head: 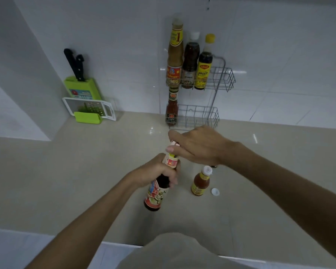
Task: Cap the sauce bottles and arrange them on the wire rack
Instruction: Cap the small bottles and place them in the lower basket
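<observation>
My left hand (pixel 157 170) grips the neck of a dark sauce bottle (pixel 155 197) with a red and white label, standing tilted on the counter. My right hand (pixel 197 145) is closed over the top of that bottle, fingers around its pale cap (pixel 173 144). To the right stands a small orange sauce bottle (pixel 200 184) with an uncovered white nozzle, and a loose white cap (pixel 215 191) lies beside it. The two-tier wire rack (pixel 224 78) against the wall holds three capped bottles (pixel 190 63) on top and one red sauce bottle (pixel 171 111) on the lower tier.
A green knife block (pixel 81 88) with black-handled knives and a white grater (pixel 93 109) stand at the back left of the beige counter (pixel 85 171). White tiled wall behind. Something small and dark shows just under my right wrist.
</observation>
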